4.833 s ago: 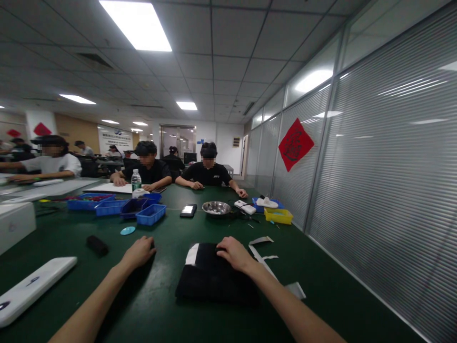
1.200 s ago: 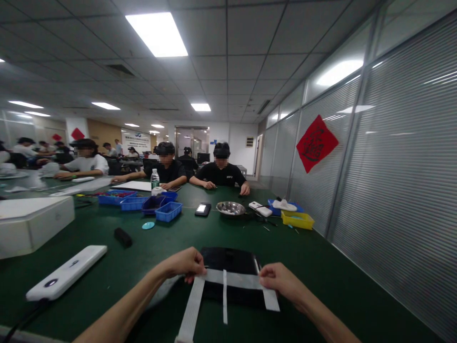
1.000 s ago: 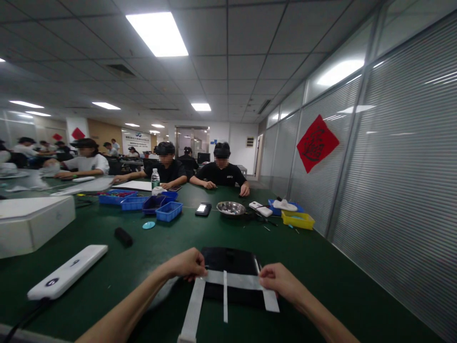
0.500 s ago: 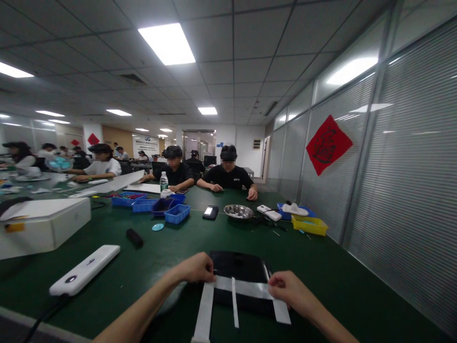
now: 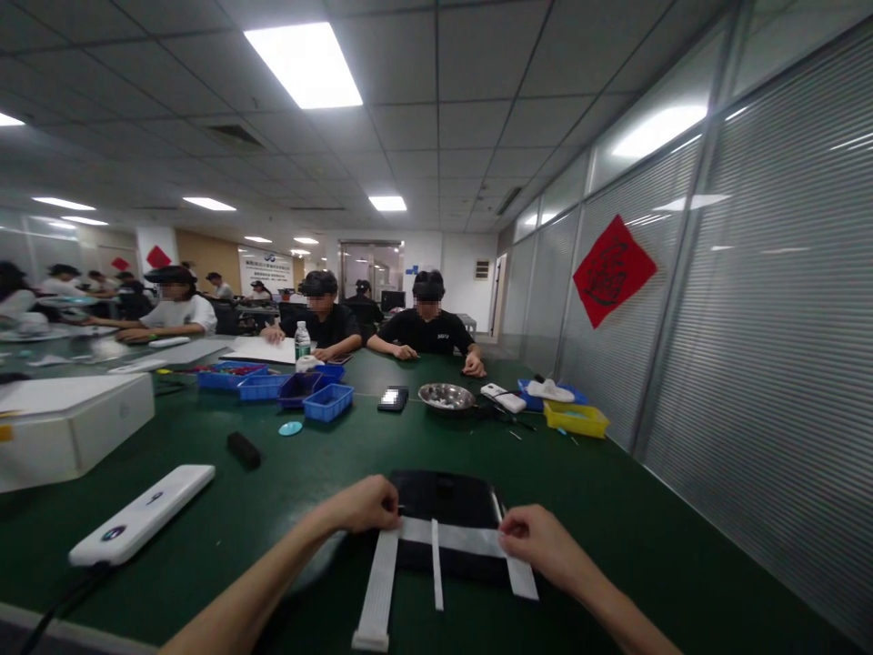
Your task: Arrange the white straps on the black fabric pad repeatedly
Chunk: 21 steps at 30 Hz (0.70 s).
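In front of me a flat black panel (image 5: pixel 446 496) lies on the green table. A silvery white band (image 5: pixel 454 534) runs across it from side to side. My left hand (image 5: pixel 368 503) is closed in a pinch at the band's left end, where a ribbed white ribbon cable (image 5: pixel 378 582) runs down toward me and ends in a small connector. My right hand (image 5: pixel 536 534) pinches the band's right end, above a short wide white strip (image 5: pixel 522 579). Between the hands, a narrow white strip (image 5: pixel 437 566) hangs down over the panel's near edge onto the table.
A white power bank-like device (image 5: pixel 143 514) with a black cable and a dark block (image 5: pixel 244 449) lie to the left, near a white box (image 5: pixel 82 428). Ahead are a blue bin (image 5: pixel 328 402), a metal bowl (image 5: pixel 446 398) and a yellow tray (image 5: pixel 576 419). Co-workers sit across the table.
The whole scene has shifted slightly left and up in my view. Both hands stay pinched at the band's ends, and the ribbon cable's connector now shows fully.
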Motion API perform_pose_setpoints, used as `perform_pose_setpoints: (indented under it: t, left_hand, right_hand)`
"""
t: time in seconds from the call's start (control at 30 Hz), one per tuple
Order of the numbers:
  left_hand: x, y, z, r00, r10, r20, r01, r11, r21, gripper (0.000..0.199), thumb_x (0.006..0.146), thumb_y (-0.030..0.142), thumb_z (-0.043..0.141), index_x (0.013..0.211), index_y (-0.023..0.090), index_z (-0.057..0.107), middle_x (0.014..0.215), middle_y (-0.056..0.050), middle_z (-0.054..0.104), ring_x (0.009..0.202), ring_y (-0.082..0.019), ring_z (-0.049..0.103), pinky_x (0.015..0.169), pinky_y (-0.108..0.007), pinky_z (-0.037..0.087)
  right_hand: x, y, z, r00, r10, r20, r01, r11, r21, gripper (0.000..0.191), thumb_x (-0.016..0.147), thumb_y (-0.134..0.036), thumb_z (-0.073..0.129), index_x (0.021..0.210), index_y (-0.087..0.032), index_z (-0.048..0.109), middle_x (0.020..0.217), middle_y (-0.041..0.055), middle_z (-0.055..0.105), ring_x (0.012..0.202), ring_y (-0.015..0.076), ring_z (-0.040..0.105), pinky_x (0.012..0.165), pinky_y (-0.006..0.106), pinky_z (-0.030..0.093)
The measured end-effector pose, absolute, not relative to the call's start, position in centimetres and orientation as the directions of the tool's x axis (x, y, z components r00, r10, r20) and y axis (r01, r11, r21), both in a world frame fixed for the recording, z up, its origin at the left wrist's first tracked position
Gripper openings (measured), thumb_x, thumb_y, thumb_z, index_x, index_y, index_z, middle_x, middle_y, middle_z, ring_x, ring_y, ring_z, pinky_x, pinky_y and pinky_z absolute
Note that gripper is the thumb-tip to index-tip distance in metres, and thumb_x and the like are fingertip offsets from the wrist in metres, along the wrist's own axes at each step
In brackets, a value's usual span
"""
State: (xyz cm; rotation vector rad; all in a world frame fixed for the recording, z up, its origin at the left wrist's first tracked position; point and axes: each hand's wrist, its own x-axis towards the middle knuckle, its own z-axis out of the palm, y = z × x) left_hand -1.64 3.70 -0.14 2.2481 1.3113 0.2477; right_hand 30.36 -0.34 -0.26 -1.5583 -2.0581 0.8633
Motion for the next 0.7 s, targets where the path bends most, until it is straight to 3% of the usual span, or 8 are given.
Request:
perform_pose_setpoints:
  t: [0.43, 0.7]
  left_hand:
    - [-1.38, 3.41, 0.02, 0.506, 0.858, -0.086, 0.783, -0.415, 0.463, 0.026, 0.074, 0.036, 0.057, 0.086, 0.017, 0.068, 0.081, 0.000, 0.067, 0.067, -0.012, 0.056, 0.056, -0.021, 0.037]
    - [-1.17, 3.03, 0.29, 0.483, 0.873, -0.070, 0.817, -0.420, 0.394, 0.023, 0.074, 0.037, 0.058, 0.084, 0.018, 0.066, 0.079, -0.001, 0.066, 0.066, -0.013, 0.056, 0.052, -0.021, 0.035]
  right_hand:
    - [30.21, -0.76, -0.19, -0.250, 0.967, -0.051, 0.715, 0.149, -0.683, 0.028, 0.079, -0.035, 0.056, 0.095, -0.015, 0.067, 0.095, 0.0057, 0.066, 0.083, 0.0176, 0.062, 0.068, 0.026, 0.047]
    - [29.88, -0.84, -0.12, -0.233, 0.973, -0.010, 0.774, 0.179, -0.607, 0.023, 0.076, -0.032, 0.059, 0.091, -0.016, 0.067, 0.086, 0.0040, 0.065, 0.075, 0.0164, 0.059, 0.061, 0.024, 0.042]
